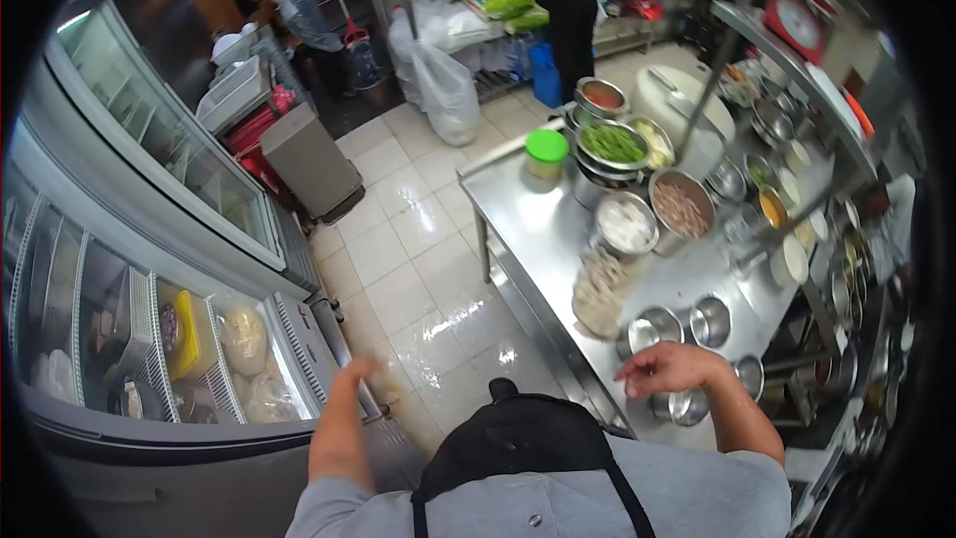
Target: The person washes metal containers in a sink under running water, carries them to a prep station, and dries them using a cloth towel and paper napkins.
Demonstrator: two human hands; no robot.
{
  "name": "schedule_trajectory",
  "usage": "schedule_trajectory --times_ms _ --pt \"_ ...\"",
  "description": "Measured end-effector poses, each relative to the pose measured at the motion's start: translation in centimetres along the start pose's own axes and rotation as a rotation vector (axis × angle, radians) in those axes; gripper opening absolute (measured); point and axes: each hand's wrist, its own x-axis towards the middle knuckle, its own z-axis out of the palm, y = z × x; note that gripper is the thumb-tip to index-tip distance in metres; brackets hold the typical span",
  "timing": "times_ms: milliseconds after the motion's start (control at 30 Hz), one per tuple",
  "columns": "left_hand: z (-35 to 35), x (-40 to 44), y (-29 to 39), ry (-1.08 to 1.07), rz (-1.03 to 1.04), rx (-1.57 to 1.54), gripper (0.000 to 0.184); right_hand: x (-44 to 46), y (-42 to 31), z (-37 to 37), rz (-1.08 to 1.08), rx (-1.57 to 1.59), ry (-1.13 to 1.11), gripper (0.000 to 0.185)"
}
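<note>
Right hand (pixel 665 371), seemingly empty, fingers loosely parted, is nearer the round metal bowl (pixel 654 326) on the tabletop (pixel 528 224), just off at twelve o'clock. Left hand (pixel 360 371): blurred, grip unclear; bowl well apart, towards three.

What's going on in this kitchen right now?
Someone in a black apron stands between a fridge and a steel table. The right hand is over steel bowls, apparently empty; the left hand is beside the fridge, its grip unclear. Green vegetables and a green-lidded tub stand farther along the table.
</note>
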Motion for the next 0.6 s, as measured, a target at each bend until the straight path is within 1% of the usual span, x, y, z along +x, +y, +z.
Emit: schedule_trajectory --times_ms 33,67,100,133,167,200,233,333,367,467,500,533,600 --pt "3.7 -3.6 -4.1 -0.111 -0.086 -0.178 0.057 2.2 -2.5 -1.4 -0.019 -0.044 0.024 0.036" --pt "6.9 -7.7 -6.6 -0.202 -0.243 -0.576 0.055 4.0 -4.4 -2.3 -0.040 -0.086 0.046 0.038" --pt "9.4 -11.8 -7.8 -0.276 -0.487 -1.120 0.052 6.6 -5.5 -3.3 -0.062 -0.137 0.034 0.039" --pt "11.5 -14.9 -8.4 -0.329 -0.596 -1.381 0.050 9.1 -7.0 -4.0 -0.064 -0.157 0.020 0.039" --pt "13.0 -17.2 -8.6 -0.373 -0.668 -1.535 0.048 11.9 -9.0 -4.8 -0.086 -0.294 -0.020 0.042" --pt "13.3 -17.3 -9.3 -0.370 -0.756 -1.610 0.045 16.9 -12.5 -6.4 -0.120 -0.449 -0.055 0.045" --pt "13.4 -16.7 -9.3 -0.367 -0.789 -1.638 0.042 20.0 -13.5 -7.0 -0.173 -0.504 -0.074 0.047" --pt "11.9 -11.4 -10.2 -0.350 -0.828 -1.689 0.033 27.5 -18.1 -8.1 -0.252 -0.641 -0.002 0.047" --pt "10.8 -8.6 -11.0 -0.341 -0.807 -1.694 0.030 29.3 -19.8 -8.5 -0.213 -0.661 -0.014 0.049" --pt "5.9 0.8 -13.9 -0.318 -0.721 -1.668 0.022 35.2 -22.7 -10.0 -0.125 -0.527 0.014 0.053" --pt "4.3 3.9 -15.0 -0.313 -0.683 -1.651 0.020 36.9 -23.3 -10.8 -0.106 -0.593 0.050 0.055" --pt "2.6 7.0 -16.3 -0.310 -0.630 -1.642 0.018 39.2 -22.4 -11.7 -0.082 -0.626 0.091 0.056" --pt "-0.3 13.1 -19.3 -0.326 -0.409 -1.662 0.016 41.8 -21.1 -13.1 -0.074 -0.800 0.227 0.055"
